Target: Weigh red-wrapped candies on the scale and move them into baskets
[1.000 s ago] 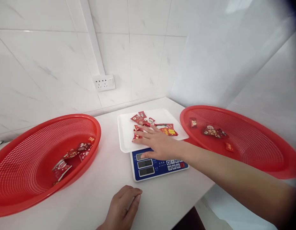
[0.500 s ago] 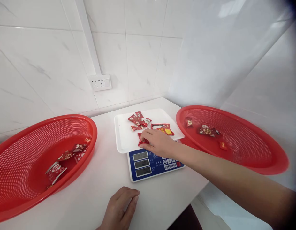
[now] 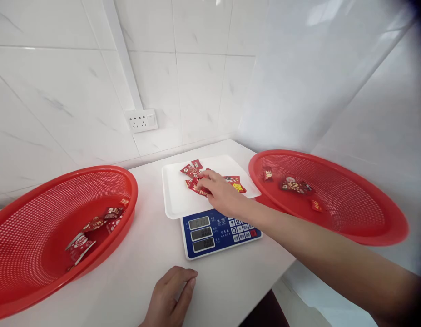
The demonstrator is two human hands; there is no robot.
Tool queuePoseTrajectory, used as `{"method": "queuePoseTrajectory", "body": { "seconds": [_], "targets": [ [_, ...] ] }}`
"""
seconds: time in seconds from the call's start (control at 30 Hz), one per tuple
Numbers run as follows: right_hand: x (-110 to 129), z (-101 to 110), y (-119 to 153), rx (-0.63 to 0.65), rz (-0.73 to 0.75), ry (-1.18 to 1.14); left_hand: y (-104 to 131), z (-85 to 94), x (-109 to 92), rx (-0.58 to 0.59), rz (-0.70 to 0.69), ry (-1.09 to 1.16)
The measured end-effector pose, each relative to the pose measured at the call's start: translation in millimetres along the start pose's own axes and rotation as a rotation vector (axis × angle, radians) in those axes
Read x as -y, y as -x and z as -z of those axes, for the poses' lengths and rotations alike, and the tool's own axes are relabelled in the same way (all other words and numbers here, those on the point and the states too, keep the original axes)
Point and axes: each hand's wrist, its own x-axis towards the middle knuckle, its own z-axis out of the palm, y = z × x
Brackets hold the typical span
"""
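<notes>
Your right hand [image 3: 219, 191] was over the white tray [image 3: 178, 200] on top of the blue-and-white scale [image 3: 221, 236], its thumb and fingers pinching a small red packet [image 3: 196, 187] that they partly covered. More red wrappers [image 3: 190, 170] lay on the scale beyond your fingertips, and a larger red-and-yellow packet [image 3: 238, 187] lay on the scale's right side, just beside your hand. Your left hand [image 3: 170, 299] rested on the counter [image 3: 135, 277] in front of the scale, loosely closed, thumb near the curled fingers. Left of the scale stood a red mesh basket [image 3: 50, 213] holding several packets; another red basket [image 3: 360, 213], also with packets, stood to the scale's right.
</notes>
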Motion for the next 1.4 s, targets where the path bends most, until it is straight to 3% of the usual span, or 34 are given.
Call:
{"method": "queuePoseTrajectory", "body": {
  "seconds": [0.13,0.23,0.27,0.33,0.43,0.53,0.63,0.83,0.97,1.07,1.23,1.3,1.4],
  "targets": [
    [4.9,21.3,8.0,-0.122,-0.119,-0.187,-1.4,3.4,-2.4,0.01,-0.008,-0.014],
    [17.9,34.3,36.2,-0.146,-0.212,-0.412,-3.6,9.7,-8.3,0.057,-0.026,-0.002],
    [24.1,35.3,49.4,-0.106,-0.224,-0.465,-4.5,12.0,-10.6,0.08,-0.036,0.017],
    [38.0,30.4,77.3,0.094,-0.201,-0.531,-6.3,15.9,-14.9,0.154,-0.05,0.068],
    [56.5,8.0,112.2,0.366,-0.103,-0.634,-8.7,18.1,-19.7,0.279,-0.049,0.128],
    [65.2,-18.4,130.4,0.402,-0.1,-0.681,-9.4,16.6,-21.5,0.339,-0.057,0.143],
    [65.1,-33.3,135.5,0.352,-0.1,-0.707,-8.0,14.0,-20.3,0.351,-0.074,0.138],
    [61.1,-38.7,137.4,0.331,-0.114,-0.704,-6.3,11.7,-18.3,0.319,-0.068,0.011],
    [60.5,-44.9,142.1,0.294,-0.312,-0.702,-8.5,12.2,-20.4,0.307,-0.059,0.045],
    [59.4,-47.7,143.5,0.336,-0.456,-0.74,-8.9,9.1,-22.0,0.31,-0.142,0.081],
    [51.7,-47.5,144.2,0.5,-0.285,-0.777,-16.4,5.6,-32.1,0.303,-0.241,-0.041],
    [47.2,-46.2,147.1,0.447,-0.247,-0.788,-28.5,11.8,-42.6,0.322,-0.261,-0.167],
    [40.8,-43.0,154.7,0.251,-0.319,-0.875,-60.2,26.0,-60.1,0.314,-0.227,-0.335]
  ]
}}
